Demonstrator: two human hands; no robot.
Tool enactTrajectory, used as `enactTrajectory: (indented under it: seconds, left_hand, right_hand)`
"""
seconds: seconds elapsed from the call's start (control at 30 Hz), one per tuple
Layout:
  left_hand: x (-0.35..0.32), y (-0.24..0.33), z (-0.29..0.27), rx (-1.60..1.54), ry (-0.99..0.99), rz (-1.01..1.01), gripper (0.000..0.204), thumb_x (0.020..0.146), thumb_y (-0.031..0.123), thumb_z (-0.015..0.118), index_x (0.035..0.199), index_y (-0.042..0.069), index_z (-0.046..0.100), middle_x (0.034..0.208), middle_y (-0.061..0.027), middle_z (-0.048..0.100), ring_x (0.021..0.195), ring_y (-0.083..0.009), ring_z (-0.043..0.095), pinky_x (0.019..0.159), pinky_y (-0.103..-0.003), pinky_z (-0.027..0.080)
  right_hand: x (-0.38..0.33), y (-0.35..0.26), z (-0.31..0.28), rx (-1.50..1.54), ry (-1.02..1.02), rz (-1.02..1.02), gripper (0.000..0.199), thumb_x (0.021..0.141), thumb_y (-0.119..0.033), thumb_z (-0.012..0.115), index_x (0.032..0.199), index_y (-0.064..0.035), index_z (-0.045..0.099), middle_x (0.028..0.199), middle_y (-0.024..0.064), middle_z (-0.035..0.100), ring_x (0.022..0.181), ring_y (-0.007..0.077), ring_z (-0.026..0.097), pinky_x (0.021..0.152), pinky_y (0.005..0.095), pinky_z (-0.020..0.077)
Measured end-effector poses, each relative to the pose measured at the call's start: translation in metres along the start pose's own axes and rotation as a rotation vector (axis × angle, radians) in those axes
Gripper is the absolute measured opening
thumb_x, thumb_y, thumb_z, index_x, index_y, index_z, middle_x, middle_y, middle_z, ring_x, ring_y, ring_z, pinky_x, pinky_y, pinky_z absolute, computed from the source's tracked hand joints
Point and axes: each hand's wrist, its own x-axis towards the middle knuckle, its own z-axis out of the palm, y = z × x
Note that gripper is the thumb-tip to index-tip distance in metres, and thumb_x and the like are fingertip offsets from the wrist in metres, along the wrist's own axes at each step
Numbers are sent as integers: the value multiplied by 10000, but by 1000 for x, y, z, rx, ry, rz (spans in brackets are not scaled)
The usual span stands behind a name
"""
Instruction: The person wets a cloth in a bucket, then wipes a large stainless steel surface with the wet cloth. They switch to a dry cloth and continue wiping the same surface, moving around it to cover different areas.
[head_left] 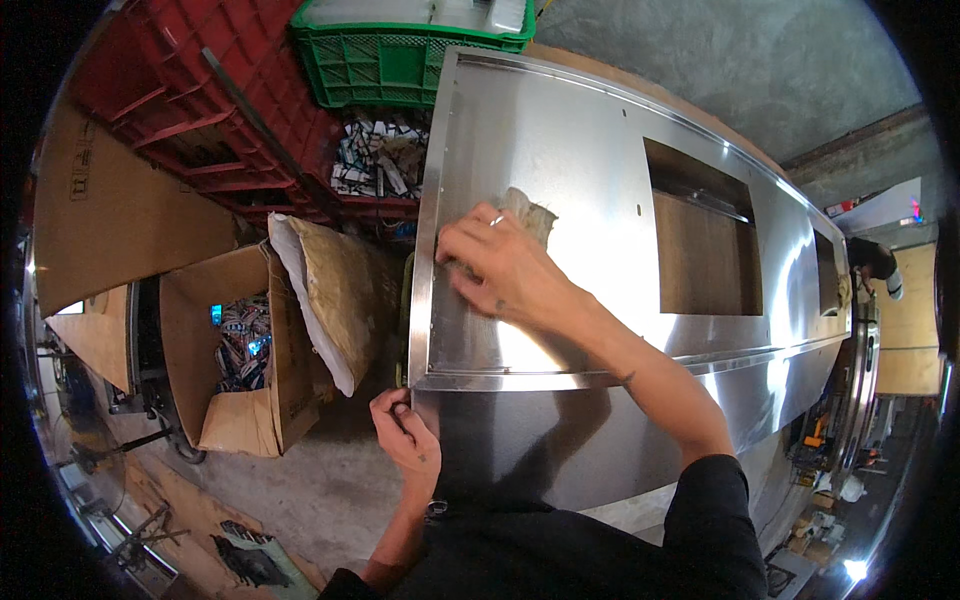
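Note:
A large stainless steel cabinet (570,160) lies before me, with a raised rim around its shiny top panel and rectangular cut-outs in it. My right hand (505,265) is pressed on the panel near its left rim, fingers bent over a crumpled, dirty greyish rag (535,215). Part of the rag sticks out beyond the knuckles; the rest is hidden under the hand. Beside the cabinet's near left corner, my left hand (408,432) is closed with its fingers curled. Whether anything sits inside those fingers cannot be made out.
On the left stands an open cardboard box (230,360) of bundled wires, with a yellowish sack (335,300) against it. Behind are red crates (230,110) and a green crate (400,65), near a heap of small metal pieces (378,160). Another person's arm (875,262) shows at the far right.

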Motion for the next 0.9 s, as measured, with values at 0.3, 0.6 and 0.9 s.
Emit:
enactTrajectory:
  seconds: [0.3, 0.6, 0.9]
  left_hand:
    - [-5, 2, -4, 32, -17, -42, 184, 1042, 33, 455, 1161, -39, 577, 1121, -193, 607, 1023, -331, 615, 962, -396, 493]
    - [2, 0, 5, 6, 17, 32, 185, 1026, 18, 464, 1161, -37, 577, 1092, -190, 611, 988, -339, 617, 942, -398, 499]
    - [-4, -2, -1, -79, -2, -64, 192, 1022, 20, 456, 1174, -29, 561, 1134, -171, 574, 1049, -299, 589, 985, -391, 474]
  right_hand:
    - [53, 65, 4, -89, 135, 182, 219, 878, -90, 755, 1065, -74, 642, 1011, 186, 691, 1101, 430, 633, 882, 558, 554]
    - [96, 118, 15, -149, 349, 178, 158, 825, -27, 682, 970, -72, 641, 882, 196, 679, 975, 456, 635, 859, 566, 536]
    - [9, 10, 11, -9, 51, 52, 151, 867, -54, 733, 985, -89, 647, 915, 141, 671, 1002, 369, 645, 922, 482, 516]
